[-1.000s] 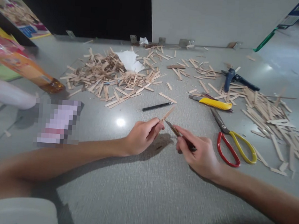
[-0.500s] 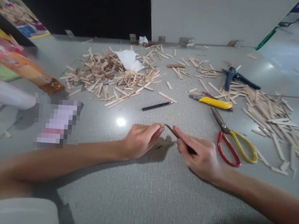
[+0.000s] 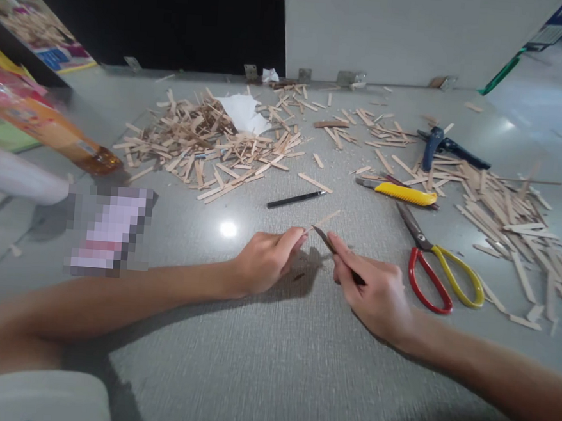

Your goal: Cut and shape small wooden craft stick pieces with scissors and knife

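slim wooden strip (image 3: 329,218) swung into view, left fingers (image 3: 292,242) pinching it, right fingers (image 3: 348,252) gripping pointed metal knife (image 3: 324,238)

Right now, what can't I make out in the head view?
All in the head view:
- Handle of the knife: mostly hidden by the right hand.
- Near end of the wooden stick: covered by the left hand.
- Whether blade and stick touch: too small to tell.
- Purple object: blurred by pixelation.
- Orange-labelled bottle: far end cut off by the left edge.
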### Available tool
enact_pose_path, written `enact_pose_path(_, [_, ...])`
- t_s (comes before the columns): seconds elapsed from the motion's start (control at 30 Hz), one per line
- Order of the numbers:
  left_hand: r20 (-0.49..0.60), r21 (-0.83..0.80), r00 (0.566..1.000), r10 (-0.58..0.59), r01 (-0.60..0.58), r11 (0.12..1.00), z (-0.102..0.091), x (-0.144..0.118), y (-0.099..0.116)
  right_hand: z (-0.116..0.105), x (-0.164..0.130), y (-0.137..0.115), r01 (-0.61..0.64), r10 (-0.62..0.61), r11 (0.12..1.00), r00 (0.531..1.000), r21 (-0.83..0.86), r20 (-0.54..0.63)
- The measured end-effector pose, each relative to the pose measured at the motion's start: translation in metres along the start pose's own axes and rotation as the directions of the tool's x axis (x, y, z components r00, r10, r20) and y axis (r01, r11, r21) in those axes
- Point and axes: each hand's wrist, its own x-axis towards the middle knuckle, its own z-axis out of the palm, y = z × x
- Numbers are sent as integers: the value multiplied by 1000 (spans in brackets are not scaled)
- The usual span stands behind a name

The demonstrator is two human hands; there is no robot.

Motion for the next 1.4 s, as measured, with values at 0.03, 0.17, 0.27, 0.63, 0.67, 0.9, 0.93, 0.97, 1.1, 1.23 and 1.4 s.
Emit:
enact_pose_path(0.03, [12,-25,1000,-25,26,999,0,1,-1,1,1,-1,-61,61,998,998,28,12])
enact_pose_path(0.17, [54,-107,992,-112,117,987,2,6,-3,2,6,-6,-255,247,959,966,125,75])
enact_pose_path(0.27, [90,-148,984,-151,163,975,2,7,-3,1,9,-9,-327,306,926,943,189,130])
enact_pose_path(0.63, [182,-281,946,-269,312,908,0,10,-2,4,16,-11,-523,439,689,852,502,284])
enact_pose_path(0.67, [195,-302,943,-271,321,898,-1,12,-1,5,16,-11,-533,452,669,845,518,286])
enact_pose_path(0.9, [423,-558,839,-342,539,631,-10,25,7,6,14,-9,-481,410,713,876,511,253])
enact_pose_path(0.93, [462,-587,817,-346,574,570,-10,25,7,5,14,-9,-459,392,742,888,488,239])
enact_pose_path(0.97, [488,-606,803,-343,594,529,-10,25,7,5,14,-9,-439,378,771,898,462,225])
enact_pose_path(1.1, [519,-631,790,-326,611,478,-10,25,5,3,14,-9,-375,331,855,926,359,180])
enact_pose_path(1.23, [483,-608,799,-358,600,520,-8,25,6,1,15,-8,-381,330,857,923,346,198])
enact_pose_path(1.4, [443,-593,804,-396,594,544,-5,25,7,-3,24,-4,-474,355,747,877,466,323])
